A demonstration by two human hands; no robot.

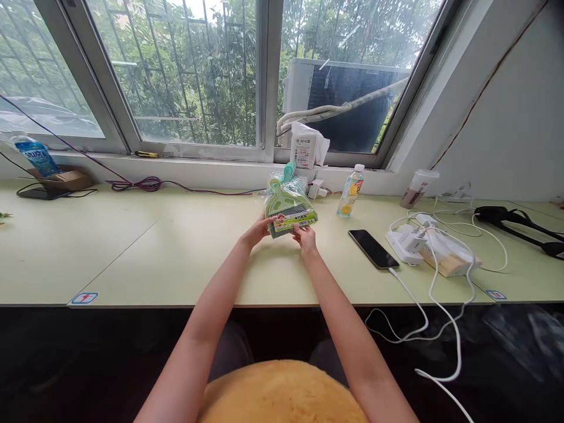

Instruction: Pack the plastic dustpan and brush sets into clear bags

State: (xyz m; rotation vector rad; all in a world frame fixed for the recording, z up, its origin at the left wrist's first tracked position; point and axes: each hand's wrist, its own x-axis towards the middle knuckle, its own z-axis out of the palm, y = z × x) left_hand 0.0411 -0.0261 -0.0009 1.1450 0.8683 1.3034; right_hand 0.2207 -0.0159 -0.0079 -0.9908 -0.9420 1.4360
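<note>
A small green dustpan and brush set (288, 207) in clear plastic wrap, with a printed label along its near edge, rests on the pale green desk (176, 252) in front of me. My left hand (258, 230) grips its near left corner. My right hand (305, 238) pinches its near right edge at the label. Both arms reach straight out from my body over the desk's front edge.
To the right lie a black phone (373, 248) on a white cable, a white power strip (414, 241) with chargers, a small drink bottle (351, 191) and a cup (418, 188). A tissue pack (306, 147) sits on the sill. A blue bottle (36, 154) stands far left.
</note>
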